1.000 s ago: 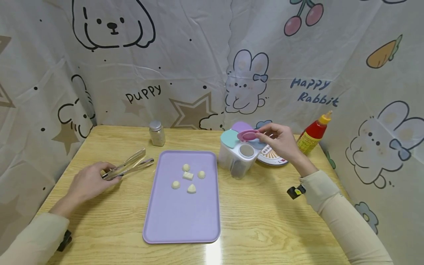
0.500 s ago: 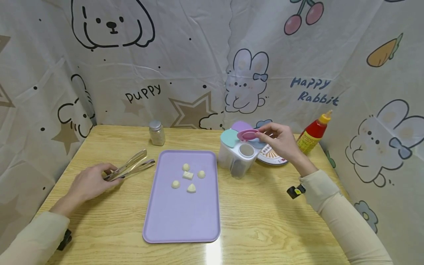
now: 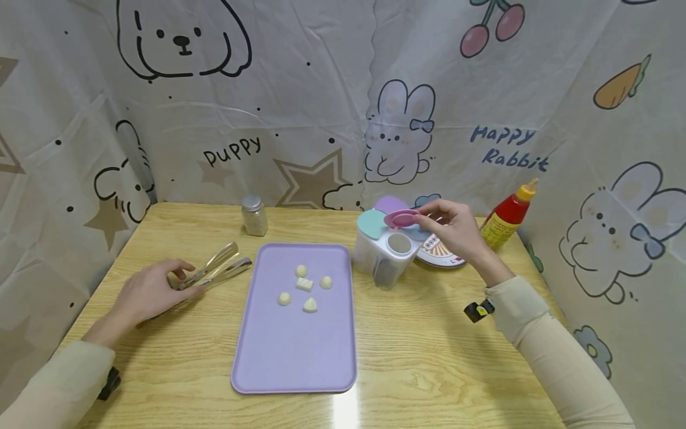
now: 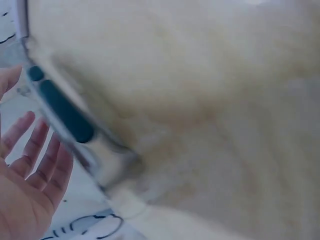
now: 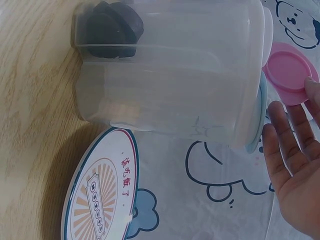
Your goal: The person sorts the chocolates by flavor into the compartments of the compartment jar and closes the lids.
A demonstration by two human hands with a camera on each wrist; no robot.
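My right hand [image 3: 455, 232] pinches the edge of a small pink flip lid [image 3: 401, 218] on a clear divided storage container [image 3: 364, 253]. That lid stands raised, and the round opening [image 3: 399, 242] in front of it is uncovered. Dark pieces [image 5: 112, 30] show inside the container in the right wrist view. On the left, my left hand [image 3: 152, 292] is at the handle end of metal tongs [image 3: 225, 268], its fingers loosely spread over them. Teal grip [image 4: 67, 110] of the tongs shows beside the relaxed fingers in the left wrist view. The tongs lie spread apart on the table.
A purple tray [image 3: 295, 351] with several small cream-coloured pieces [image 3: 304, 284] lies in the middle. Behind it stands a glass jar [image 3: 254, 216] with a silver cap. A patterned plate [image 3: 442, 255] and a red squeeze bottle [image 3: 506, 217] are at the right.
My left hand has shifted slightly along the tongs and its fingers have loosened from them. The tongs have slid a little to the right. My right hand and the pink lid have not moved.
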